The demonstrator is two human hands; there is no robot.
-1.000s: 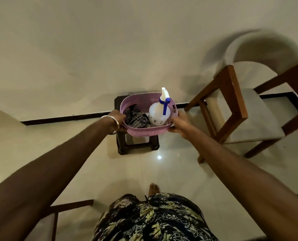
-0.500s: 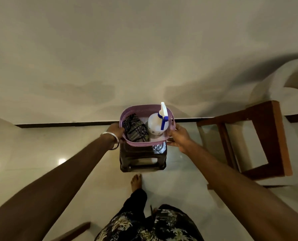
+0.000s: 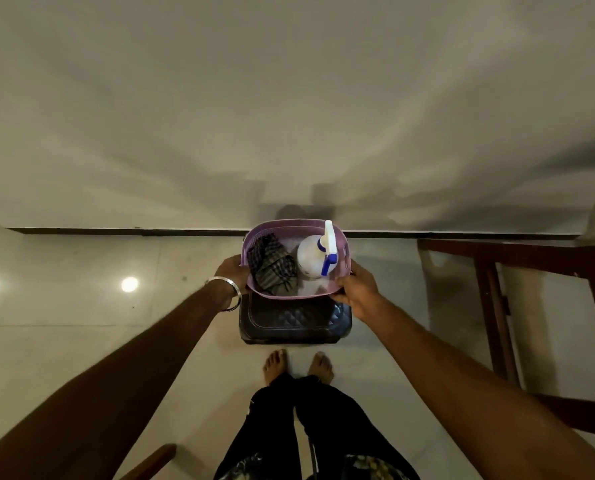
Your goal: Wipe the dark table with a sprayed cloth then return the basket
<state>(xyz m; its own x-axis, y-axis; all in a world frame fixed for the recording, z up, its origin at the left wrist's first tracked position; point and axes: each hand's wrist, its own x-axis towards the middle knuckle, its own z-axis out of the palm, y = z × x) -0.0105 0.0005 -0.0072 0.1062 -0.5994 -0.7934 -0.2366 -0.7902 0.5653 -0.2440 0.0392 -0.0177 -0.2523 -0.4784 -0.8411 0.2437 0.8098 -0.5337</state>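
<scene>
Both my hands, left hand (image 3: 232,271) and right hand (image 3: 355,292), grip the purple basket (image 3: 294,227) over the dark table (image 3: 289,322), cloth (image 3: 272,268) and spray bottle (image 3: 315,256) inside, so I judge all wiping remains undone.

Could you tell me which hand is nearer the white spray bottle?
Right hand, gripping the purple basket rim just beside the white spray bottle; left hand grips the far rim, past the checked cloth.

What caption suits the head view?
Both hands, left and right, hold basket with cloth and sprayer over table.
</scene>
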